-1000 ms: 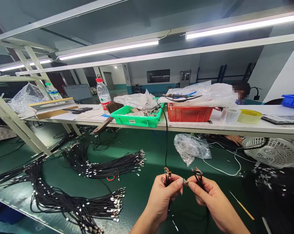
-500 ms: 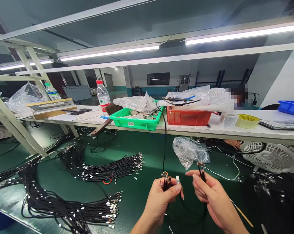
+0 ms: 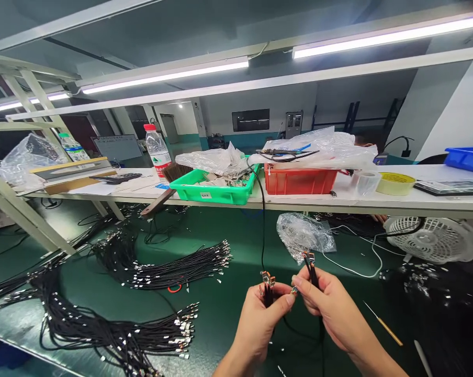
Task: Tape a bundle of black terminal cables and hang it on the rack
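A wire end (image 3: 294, 289) is sitting between my two hands, too small for me to make out its shape. My left hand (image 3: 262, 314) is pinching it narrowly between thumb and forefinger, while its other fingers are curling round some cables (image 3: 268, 294), seemingly so the pinch is staying free for fine work. My right hand (image 3: 325, 301) is gripping black leads (image 3: 312, 273) in much the same way, connectors standing upright above the fist, and its thumb and fingertip are meeting just beside the end; whether they are pressing on it I cannot tell. An awl (image 3: 391, 332) is lying on the bench (image 3: 221, 335) near my right forearm, probably for easy reach. To my left, the upper bundle (image 3: 173, 269) and the lower bundle (image 3: 114, 332) are lying with their tips fanning towards me, perhaps to make single cables easy to pick. Beyond my hands a clear bag (image 3: 305, 233) is holding small metallic bits, likely against scattering. Farther back, the shelf (image 3: 362, 207) is carrying a green tray (image 3: 209, 196) and a red bin (image 3: 301, 181), presumably to spare bench room, and a fan (image 3: 432, 238) is standing at the right.
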Available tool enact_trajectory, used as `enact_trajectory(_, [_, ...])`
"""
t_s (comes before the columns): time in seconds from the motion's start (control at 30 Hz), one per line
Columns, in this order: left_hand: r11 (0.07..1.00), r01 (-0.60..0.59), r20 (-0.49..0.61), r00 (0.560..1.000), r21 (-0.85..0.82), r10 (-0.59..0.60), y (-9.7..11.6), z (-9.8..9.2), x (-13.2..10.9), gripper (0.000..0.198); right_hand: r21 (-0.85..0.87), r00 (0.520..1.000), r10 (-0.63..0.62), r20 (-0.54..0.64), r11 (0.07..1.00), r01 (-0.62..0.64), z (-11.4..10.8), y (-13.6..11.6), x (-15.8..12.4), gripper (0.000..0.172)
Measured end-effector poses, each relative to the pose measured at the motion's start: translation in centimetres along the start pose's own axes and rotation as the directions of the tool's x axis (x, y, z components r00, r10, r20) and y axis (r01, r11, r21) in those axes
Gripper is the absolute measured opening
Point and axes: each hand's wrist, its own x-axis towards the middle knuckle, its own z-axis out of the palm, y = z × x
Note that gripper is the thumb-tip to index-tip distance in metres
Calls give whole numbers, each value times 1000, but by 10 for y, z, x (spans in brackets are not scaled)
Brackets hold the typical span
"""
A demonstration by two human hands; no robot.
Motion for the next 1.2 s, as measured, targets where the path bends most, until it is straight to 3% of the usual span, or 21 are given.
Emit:
enact_trajectory(0.37, [1000,6,16,1000,-20,-6,2,-4,3,21,-186,999,4,37,983,2,-2,-2,3,27])
enact_trajectory(0.73, [996,26,28,999,-87,-24,4,-2,1,21,-359,992,-96,-85,931,59,8,-9,-7,26])
enact_trajectory(1.03, [997,-12,-47,999,-80,8,-4,-2,-1,24,-389,979,-161,-123,916,101,12,0,-6,25])
enact_trajectory(1.2, [999,-45,-50,998,-4,45,0,-1,-2,20,-308,986,-111,-127,949,68,8,3,-4,26])
